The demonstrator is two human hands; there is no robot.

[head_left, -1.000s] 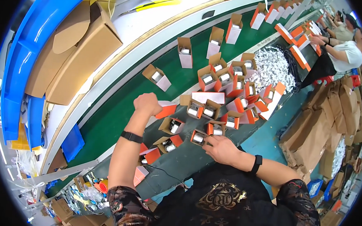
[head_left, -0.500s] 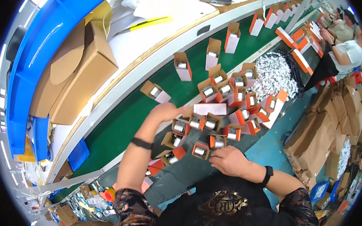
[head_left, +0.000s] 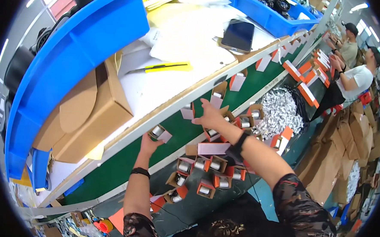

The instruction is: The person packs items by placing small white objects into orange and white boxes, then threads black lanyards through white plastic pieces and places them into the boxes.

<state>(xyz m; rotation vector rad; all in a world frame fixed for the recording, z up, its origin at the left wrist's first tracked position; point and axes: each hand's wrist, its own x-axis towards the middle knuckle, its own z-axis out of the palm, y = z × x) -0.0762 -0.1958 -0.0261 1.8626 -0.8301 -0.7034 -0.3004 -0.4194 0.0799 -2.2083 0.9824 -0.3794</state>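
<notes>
On the green conveyor belt (head_left: 123, 159), my left hand (head_left: 148, 145) has thumb and fingers around the lower side of an open carton (head_left: 159, 133) with a white cylindrical item inside. My right hand (head_left: 210, 116) reaches over the belt, fingers apart, beside another open carton (head_left: 187, 113); whether the fingertips touch it I cannot tell. Farther along the belt stands an open carton (head_left: 217, 96) with brown flaps. Below my right forearm, several open cartons (head_left: 201, 163) with orange inner flaps and white items crowd the dark table. A white-and-orange carton (head_left: 213, 149) lies on its side among them.
A ledge beyond the belt carries a yellow utility knife (head_left: 167, 67), a phone (head_left: 237, 35), a brown carton (head_left: 91, 117) and a large blue bin (head_left: 84, 48). Shredded silvery filler (head_left: 280, 112) is heaped at the right. Two people work farther along; brown paper sacks (head_left: 332, 154) stand nearby.
My right hand has gone from the near cartons out over the belt. My left hand has moved left to the carton on the belt. The view has shifted toward the ledge.
</notes>
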